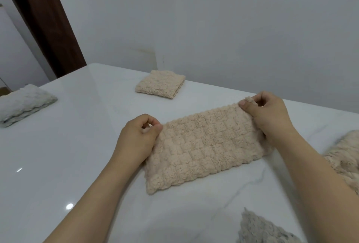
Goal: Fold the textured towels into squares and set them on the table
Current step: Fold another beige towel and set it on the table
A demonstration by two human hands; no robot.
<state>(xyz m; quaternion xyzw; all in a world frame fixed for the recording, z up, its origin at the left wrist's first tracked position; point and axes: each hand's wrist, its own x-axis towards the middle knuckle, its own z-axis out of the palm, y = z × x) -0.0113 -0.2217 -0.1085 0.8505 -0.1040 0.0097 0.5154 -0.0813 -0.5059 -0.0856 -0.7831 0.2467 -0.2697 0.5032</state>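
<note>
A beige textured towel [202, 149] lies in a long doubled rectangle on the white marble table [77, 145]. My left hand [138, 138] pinches its far left corner. My right hand [270, 116] pinches the far right corner, and a tuft of fabric sticks up between the fingers. A folded beige square towel [160, 84] rests near the far edge. A folded white-grey towel [23, 103] sits at the left edge.
An unfolded beige towel [345, 157] lies at the right edge. A grey towel [260, 229] pokes in at the bottom right. A grey wall [213, 19] runs behind the table, with a dark wooden door frame [44, 21] at the left.
</note>
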